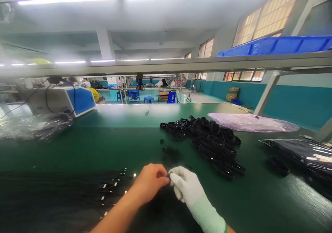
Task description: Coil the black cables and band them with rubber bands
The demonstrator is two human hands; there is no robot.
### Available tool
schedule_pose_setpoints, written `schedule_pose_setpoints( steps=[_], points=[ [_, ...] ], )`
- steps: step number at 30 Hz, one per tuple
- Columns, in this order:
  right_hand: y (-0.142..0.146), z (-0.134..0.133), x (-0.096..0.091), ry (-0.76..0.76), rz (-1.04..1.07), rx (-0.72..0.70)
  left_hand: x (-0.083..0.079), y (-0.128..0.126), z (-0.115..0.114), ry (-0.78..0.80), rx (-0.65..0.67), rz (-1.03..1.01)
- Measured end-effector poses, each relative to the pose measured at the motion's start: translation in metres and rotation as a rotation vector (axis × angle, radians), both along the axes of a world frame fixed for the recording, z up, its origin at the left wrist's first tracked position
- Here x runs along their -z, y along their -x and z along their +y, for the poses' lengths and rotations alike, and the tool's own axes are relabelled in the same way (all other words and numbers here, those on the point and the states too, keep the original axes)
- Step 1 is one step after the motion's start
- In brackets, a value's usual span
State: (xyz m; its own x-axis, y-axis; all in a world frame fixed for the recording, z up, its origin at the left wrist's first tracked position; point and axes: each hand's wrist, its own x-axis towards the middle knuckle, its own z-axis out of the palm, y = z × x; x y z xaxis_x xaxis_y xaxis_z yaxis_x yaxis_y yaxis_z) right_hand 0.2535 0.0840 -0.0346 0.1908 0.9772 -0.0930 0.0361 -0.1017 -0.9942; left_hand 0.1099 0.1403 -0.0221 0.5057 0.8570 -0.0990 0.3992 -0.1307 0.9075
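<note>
My bare left hand (153, 179) and my right hand (185, 186), in a white knit glove with a pale green cuff, meet low in the middle of the head view. Both have thumb and fingers pinched together at the same spot. A small dark piece seems to be between the fingertips, mostly hidden and too small to name. Beyond the right hand lies a heap of black oval rings or bands (212, 139). A small round black piece (162, 141) rests left of the heap. Many thin black strands with shiny pale ends (111, 191) lie to the left of my left forearm.
All this lies on a green tabletop (124, 143). Crumpled clear plastic (33, 125) and a blue-sided machine (81, 99) stand left. A pinkish plastic bag (251, 122), a shiny dark package (303, 153) and a single black ring (278, 166) lie right. A shelf rail (166, 66) crosses overhead.
</note>
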Motion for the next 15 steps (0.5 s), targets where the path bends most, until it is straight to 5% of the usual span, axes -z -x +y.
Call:
schedule_pose_setpoints(
  steps=[6,15],
  points=[
    [0.003,-0.007,-0.010,-0.028,0.042,-0.040,0.001,-0.007,0.000,0.080,-0.011,-0.080],
    [-0.001,-0.002,0.004,-0.004,0.219,-0.053,-0.009,0.013,0.006,0.048,-0.127,-0.109]
  ],
)
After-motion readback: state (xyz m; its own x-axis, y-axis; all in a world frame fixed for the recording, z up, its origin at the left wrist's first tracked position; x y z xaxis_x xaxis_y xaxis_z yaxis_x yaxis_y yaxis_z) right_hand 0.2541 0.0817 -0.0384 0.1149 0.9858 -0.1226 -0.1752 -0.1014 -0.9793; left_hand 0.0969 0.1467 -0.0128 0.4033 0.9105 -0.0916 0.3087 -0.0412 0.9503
